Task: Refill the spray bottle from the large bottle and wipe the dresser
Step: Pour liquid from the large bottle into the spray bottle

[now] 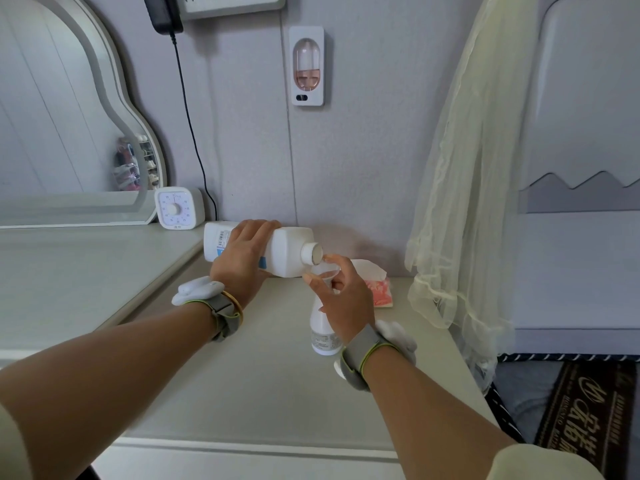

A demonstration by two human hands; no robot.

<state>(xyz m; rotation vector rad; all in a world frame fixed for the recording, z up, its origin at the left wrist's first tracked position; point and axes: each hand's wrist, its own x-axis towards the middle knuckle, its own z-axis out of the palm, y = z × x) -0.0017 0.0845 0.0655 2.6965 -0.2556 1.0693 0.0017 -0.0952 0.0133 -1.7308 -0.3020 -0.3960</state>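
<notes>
My left hand (242,252) grips the large white bottle (287,249) and holds it tipped on its side, mouth pointing right. The mouth hangs just over a clear funnel (323,271) that sits in the neck of the small white spray bottle (322,332). My right hand (341,296) is closed around the funnel and the top of the spray bottle, which stands upright on the pale dresser top (263,386). The spray head is not in view. Whether liquid is flowing I cannot tell.
A pink tissue pack (379,289) lies just right of my right hand. A white timer clock (176,207) and a mirror (65,133) stand at the back left. A gauze curtain (460,202) hangs at the right edge, with a bed behind it.
</notes>
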